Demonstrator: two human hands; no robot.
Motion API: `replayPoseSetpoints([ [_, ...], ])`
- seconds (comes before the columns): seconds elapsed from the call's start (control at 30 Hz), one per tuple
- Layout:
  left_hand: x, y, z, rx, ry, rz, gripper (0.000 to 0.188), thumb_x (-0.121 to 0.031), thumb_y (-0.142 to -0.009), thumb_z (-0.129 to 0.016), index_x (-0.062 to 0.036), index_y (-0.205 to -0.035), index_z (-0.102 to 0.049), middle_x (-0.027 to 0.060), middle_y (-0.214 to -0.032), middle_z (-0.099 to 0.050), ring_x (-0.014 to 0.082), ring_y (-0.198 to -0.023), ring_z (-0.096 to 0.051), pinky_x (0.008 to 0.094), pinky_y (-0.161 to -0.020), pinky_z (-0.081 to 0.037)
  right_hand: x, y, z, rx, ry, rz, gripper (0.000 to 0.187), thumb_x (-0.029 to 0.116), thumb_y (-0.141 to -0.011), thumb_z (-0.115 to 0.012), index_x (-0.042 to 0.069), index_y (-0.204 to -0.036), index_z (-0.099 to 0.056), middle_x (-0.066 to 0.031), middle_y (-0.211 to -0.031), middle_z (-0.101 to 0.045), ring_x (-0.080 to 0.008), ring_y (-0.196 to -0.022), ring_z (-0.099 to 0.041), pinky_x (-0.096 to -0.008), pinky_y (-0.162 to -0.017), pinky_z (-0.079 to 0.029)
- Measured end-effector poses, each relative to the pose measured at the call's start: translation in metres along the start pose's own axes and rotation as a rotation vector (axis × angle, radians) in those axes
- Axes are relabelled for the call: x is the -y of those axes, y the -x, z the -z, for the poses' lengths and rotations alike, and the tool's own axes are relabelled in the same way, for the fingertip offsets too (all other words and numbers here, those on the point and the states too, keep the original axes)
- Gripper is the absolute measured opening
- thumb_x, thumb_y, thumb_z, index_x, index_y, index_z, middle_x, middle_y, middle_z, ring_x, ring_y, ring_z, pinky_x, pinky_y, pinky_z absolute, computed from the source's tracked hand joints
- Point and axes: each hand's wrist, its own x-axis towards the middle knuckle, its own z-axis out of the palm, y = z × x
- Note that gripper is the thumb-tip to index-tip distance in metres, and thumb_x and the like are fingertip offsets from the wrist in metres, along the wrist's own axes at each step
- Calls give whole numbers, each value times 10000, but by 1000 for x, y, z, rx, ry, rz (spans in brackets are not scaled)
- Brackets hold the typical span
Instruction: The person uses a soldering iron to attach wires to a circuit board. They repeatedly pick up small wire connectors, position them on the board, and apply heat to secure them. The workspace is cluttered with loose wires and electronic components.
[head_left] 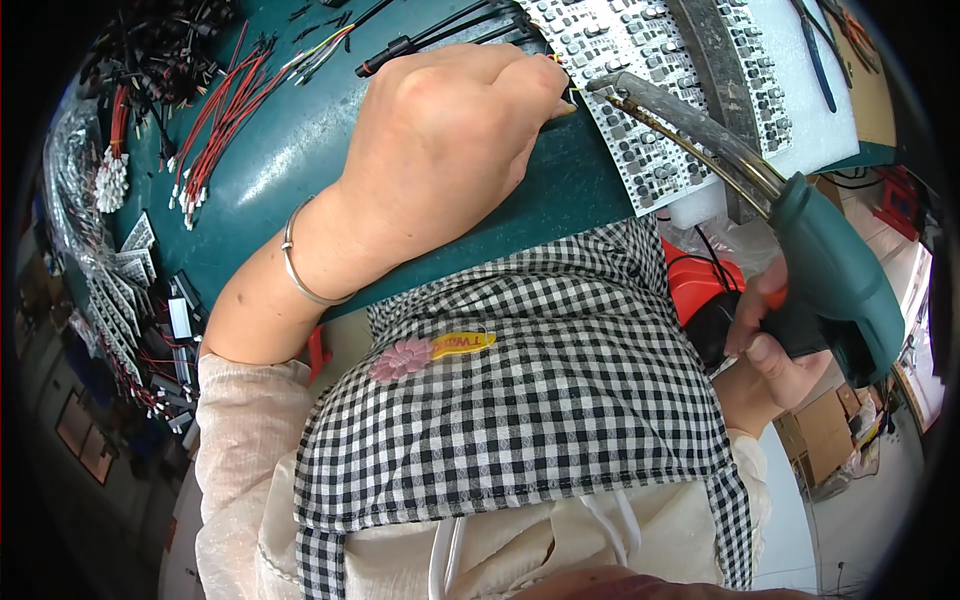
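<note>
My left hand point(450, 150) is closed in a pinch at the left edge of a white panel of small circuit boards point(640, 150). Its fingers hold a thin wire point(553, 60); most of it is hidden beneath the hand. In my right hand point(775, 350) is a green soldering gun point(840, 265), fingers wrapped round its handle. The gun's metal barrel slants up and left over the panel, its tip close to my left fingertips. Whether the tip touches the wire or the board I cannot tell. Black cables point(430, 42) lie just beyond my left hand.
A grey metal bar point(715, 70) lies across the panel, on white foam point(815, 125). Red-black wires point(225, 120) and a pile of black connectors point(150, 45) lie on the green mat point(275, 130). Pliers point(815, 50) rest far right. Bagged parts and board strips point(115, 310) line the left.
</note>
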Motion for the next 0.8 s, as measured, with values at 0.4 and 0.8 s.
replayPoseSetpoints([
  [0.4,0,0,2,24,-56,-42,248,-57,-690,-787,-57,-910,-673,67,-727,-660,220,-617,-639,303,-551,-506,7,-1,-10,5,18,40,629,167,-675,-830,-129,-1109,-485,-148,-843,-558,-146,-439,-492,-230,-381,-364],
  [0.8,-4,1,4,32,-81,-33,246,-63,-684,-782,-59,-904,-670,69,-730,-659,225,-626,-642,308,-553,-511,8,1,2,14,-90,-68,662,87,-611,-821,-135,-1136,-484,-146,-827,-572,-172,-486,-522,-247,-402,-405],
])
